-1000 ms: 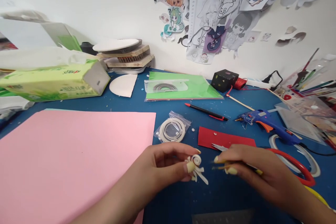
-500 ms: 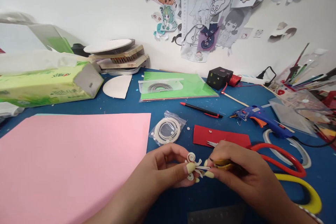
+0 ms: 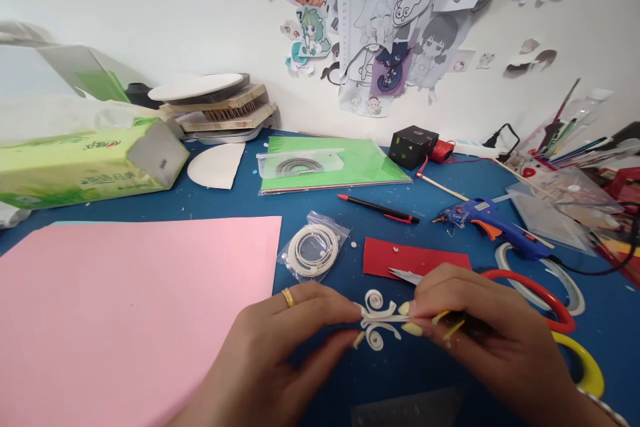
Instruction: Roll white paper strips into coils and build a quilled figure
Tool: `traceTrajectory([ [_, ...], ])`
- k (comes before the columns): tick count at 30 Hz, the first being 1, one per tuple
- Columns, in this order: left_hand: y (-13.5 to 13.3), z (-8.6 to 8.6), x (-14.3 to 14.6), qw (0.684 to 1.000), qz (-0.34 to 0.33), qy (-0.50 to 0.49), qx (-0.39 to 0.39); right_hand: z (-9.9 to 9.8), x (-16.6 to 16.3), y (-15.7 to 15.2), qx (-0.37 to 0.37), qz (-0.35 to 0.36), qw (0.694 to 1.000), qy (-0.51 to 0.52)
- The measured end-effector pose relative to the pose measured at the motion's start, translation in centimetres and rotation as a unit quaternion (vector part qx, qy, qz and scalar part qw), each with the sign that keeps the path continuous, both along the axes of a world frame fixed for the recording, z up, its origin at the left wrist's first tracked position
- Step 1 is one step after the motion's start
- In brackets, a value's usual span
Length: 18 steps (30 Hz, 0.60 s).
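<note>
A small white quilled paper piece [image 3: 376, 319], with curled spirals above and below a straight middle strip, is held level between my hands. The fingertips of my left hand [image 3: 285, 340] pinch its left end. My right hand [image 3: 480, 333] grips the straight strip's right end between thumb and forefinger. Gold-coloured tweezers [image 3: 454, 329] lie tucked in the same right hand, mostly hidden by the fingers. Scissors with a red and a yellow handle [image 3: 587, 363] lie under and beside my right hand, their blade tip resting over a red paper strip [image 3: 377, 257].
A bag of coiled white paper strips [image 3: 313, 250] lies behind my hands. Pink sheets [image 3: 140, 307] cover the left side. Further back are a black pen [image 3: 377, 207], a blue glue gun [image 3: 510, 230] with its cord, green paper [image 3: 370, 173] and a tissue pack [image 3: 90, 163].
My left fingers have shifted to the paper piece's left end, so both spirals now show fully. The tweezers have turned in my right hand. The view has shifted slightly.
</note>
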<state>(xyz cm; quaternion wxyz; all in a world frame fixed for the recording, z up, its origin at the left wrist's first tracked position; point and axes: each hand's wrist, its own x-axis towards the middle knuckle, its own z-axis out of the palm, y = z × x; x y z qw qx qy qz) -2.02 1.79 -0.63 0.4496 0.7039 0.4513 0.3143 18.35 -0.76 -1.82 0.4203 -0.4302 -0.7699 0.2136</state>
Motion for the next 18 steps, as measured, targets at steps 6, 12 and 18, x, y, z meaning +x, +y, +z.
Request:
traceTrajectory([
  [6, 0.0, -0.1, 0.1, 1.0, -0.009, -0.004, -0.015, -0.2, -0.2, 0.0, 0.002, 0.0, 1.0, 0.002],
  [12, 0.4, -0.8, 0.3, 0.945, -0.05, -0.16, -0.279, -0.6, -0.7, -0.2, 0.009, -0.043, 0.999, 0.02],
  [18, 0.7, -1.0, 0.8, 0.915, -0.003, -0.205, -0.347, -1.4, -1.5, -0.4, 0.01, -0.014, 1.0, 0.017],
])
